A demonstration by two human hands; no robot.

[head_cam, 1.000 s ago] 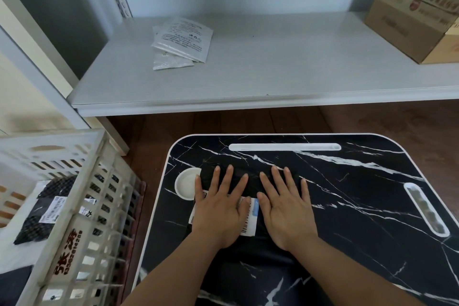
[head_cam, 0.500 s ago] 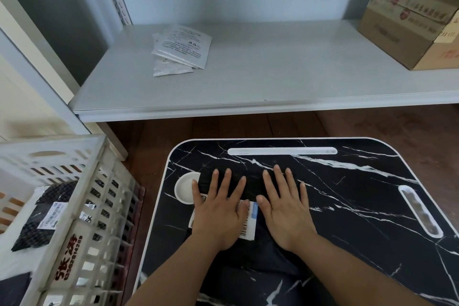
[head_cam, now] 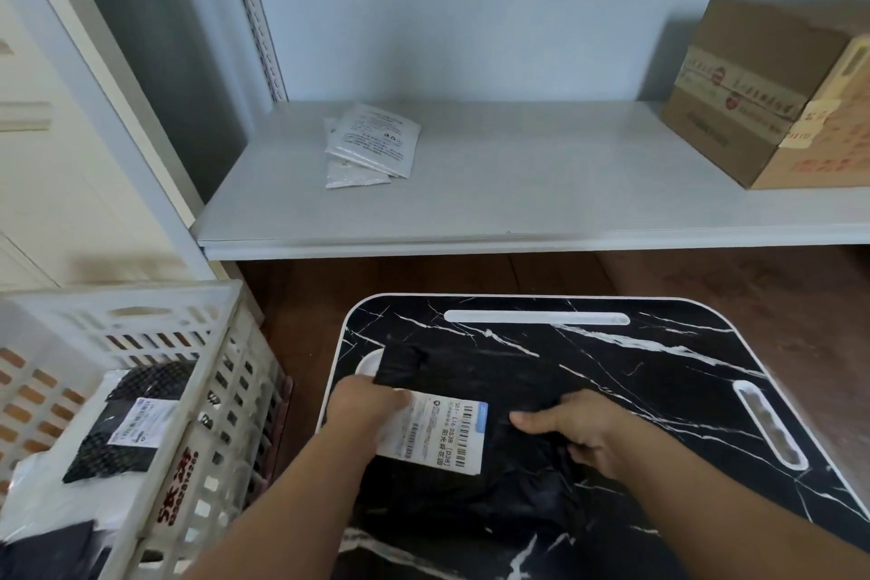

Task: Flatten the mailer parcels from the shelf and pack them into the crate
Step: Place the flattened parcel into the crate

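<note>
A black mailer parcel [head_cam: 471, 391] with a white shipping label [head_cam: 438, 436] lies on the black marble-patterned tabletop [head_cam: 659, 367]; the left hand [head_cam: 365, 405] grips its left edge, thumb on the label; the right hand [head_cam: 579, 431] pinches its right side, fingers curled into the plastic; the white slatted crate [head_cam: 207, 400] at the left holds another black parcel [head_cam: 127, 424]; white packets [head_cam: 372, 144] and a cardboard box [head_cam: 772, 90] rest on the shelf [head_cam: 541, 184].

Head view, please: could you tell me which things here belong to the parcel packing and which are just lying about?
Part of the job:
- black mailer parcel on the lap table, both hands at its edges
- left hand
- right hand
- white crate, one labelled parcel already inside
- white mailers on the shelf

Lying about:
- cardboard box
- marble-patterned lap table
</note>
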